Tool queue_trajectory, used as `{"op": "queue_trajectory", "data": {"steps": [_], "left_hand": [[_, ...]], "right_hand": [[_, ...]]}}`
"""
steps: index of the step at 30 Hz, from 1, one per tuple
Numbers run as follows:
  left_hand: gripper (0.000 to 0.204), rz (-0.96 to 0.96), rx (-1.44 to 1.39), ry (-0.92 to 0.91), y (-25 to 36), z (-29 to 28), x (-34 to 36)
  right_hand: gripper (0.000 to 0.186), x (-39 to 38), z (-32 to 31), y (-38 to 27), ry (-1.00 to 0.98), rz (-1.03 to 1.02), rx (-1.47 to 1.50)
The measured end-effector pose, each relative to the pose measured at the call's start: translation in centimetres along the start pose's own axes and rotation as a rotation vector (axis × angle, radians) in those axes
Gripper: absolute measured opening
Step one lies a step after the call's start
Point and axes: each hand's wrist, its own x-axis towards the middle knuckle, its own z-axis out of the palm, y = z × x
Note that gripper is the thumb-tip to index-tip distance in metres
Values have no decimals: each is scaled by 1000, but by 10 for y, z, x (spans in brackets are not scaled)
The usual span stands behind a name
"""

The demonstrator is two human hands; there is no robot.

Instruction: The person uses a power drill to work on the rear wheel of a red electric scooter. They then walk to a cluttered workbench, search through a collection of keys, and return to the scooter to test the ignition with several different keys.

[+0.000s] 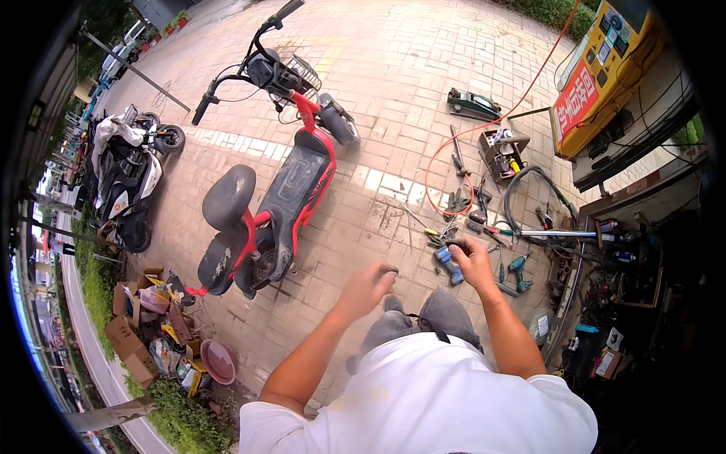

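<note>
Far left: parked scooter (125,193) with a cloth (121,130) over its front, presumably put there to be out of the work area. Below it, boxes (130,349) and a basin (219,362), heaped together, likely scrap set aside.

Centre-left: red scooter (295,181), upright on its own, probably parked in the open so both sides can be reached.

Left hand (364,291): fingertips pinching a small dark part (392,270), out in front of the body, apart from the red scooter. A fingertip grip suits something that tiny. Too small to tell what it is.

Right hand (475,265): fingers curled, apart from the left. Can't tell if anything's in the grip. Shows right by a blue tool (448,265) on the paving (408,113); can't confirm contact, looks raised above it.

Around it: hand tools (457,203), teal drill (519,272), open toolbox (519,145), all strewn right, seemingly for quick grabbing. Jack (473,104) beyond. Orange hose (428,180) loops between jack and tools, possible snag; dark hose (534,169) crowds the toolbox. Far right: yellow machine (622,85) and dim clutter (605,344) hem that side in.
</note>
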Motion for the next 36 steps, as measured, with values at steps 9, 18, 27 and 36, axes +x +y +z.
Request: {"op": "queue_trajectory", "data": {"steps": [9,18,27,36], "left_hand": [[13,-161,-18,553,-62,-144,84],[11,-721,-187,1260,-132,-211,94],[19,-984,-202,1379,-90,-185,123],[14,-1003,-280,1338,-97,-201,150]], "right_hand": [[14,368,160,-47,-81,-505,-373],[14,698,343,-94,-165,-628,-489],[14,810,418,-82,-311,-660,-601],[12,818,420,-90,-467,-819,-660]]}}
